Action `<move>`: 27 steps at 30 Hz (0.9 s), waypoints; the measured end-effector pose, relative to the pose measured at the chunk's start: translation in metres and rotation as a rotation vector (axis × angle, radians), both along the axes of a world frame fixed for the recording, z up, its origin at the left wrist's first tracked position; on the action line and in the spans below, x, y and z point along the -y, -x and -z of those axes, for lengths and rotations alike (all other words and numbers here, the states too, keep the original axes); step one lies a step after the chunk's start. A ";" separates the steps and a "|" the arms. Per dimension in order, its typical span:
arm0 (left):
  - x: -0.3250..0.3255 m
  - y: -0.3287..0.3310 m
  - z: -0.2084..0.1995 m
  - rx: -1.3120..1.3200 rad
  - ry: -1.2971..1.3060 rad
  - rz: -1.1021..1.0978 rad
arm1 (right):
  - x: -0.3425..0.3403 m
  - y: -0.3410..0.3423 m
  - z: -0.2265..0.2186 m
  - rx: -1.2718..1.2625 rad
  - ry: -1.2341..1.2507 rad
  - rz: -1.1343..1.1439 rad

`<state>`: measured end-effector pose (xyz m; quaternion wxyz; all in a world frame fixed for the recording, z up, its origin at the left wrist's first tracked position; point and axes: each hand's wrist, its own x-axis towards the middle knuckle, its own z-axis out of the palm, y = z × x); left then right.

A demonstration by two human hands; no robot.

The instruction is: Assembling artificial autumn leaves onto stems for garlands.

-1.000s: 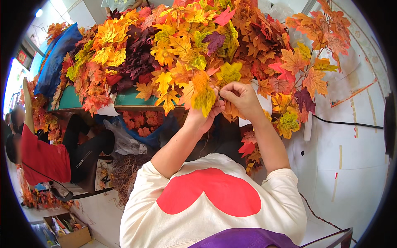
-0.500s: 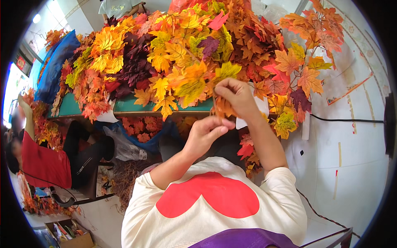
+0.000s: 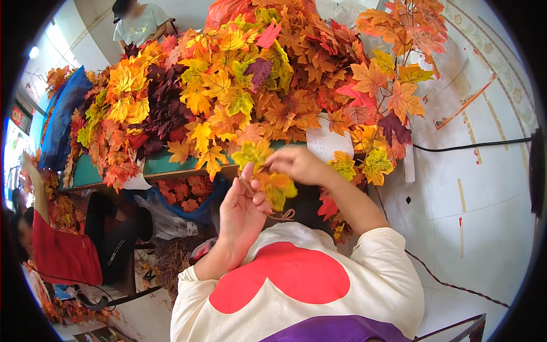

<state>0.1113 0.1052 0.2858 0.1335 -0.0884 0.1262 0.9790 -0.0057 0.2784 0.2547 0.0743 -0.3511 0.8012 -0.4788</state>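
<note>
In front of my chest I hold a small spray of artificial maple leaves (image 3: pixel 278 191), yellow-green and orange, with a thin brown stem. My left hand (image 3: pixel 239 208) is closed on the stem, palm turned up, and the stem's looped end (image 3: pixel 282 216) hangs below the fingers. My right hand (image 3: pixel 305 164) pinches at the spray from the right; the leaves partly hide its fingertips. Just beyond both hands, a large heap of artificial maple leaves (image 3: pixel 222 85) in yellow, orange, red and purple covers the green-topped table (image 3: pixel 165 165).
A tall leafy branch (image 3: pixel 393 85) stands at the table's right end, beside a white paper sheet (image 3: pixel 329 139). Blue plastic (image 3: pixel 65 119) lies at the far left. A person in red (image 3: pixel 65 248) sits at left, another (image 3: pixel 142 25) behind the table. A black cable (image 3: pixel 473 146) runs at right.
Both hands have moved left, the right one coming down from the table edge. The leaf spray is now lower, near my chest, and my left palm has turned up. The view has shifted right.
</note>
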 end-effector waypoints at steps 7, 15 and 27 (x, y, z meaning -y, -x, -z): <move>-0.011 0.012 -0.003 -0.034 -0.223 0.093 | -0.119 0.089 0.012 -0.685 -0.499 1.124; -0.012 0.022 0.004 -0.112 -0.303 0.093 | -0.128 0.099 0.008 -0.882 -0.439 1.046; -0.020 0.042 0.022 -0.127 -0.130 0.123 | -0.102 0.095 -0.037 -0.788 -0.273 1.035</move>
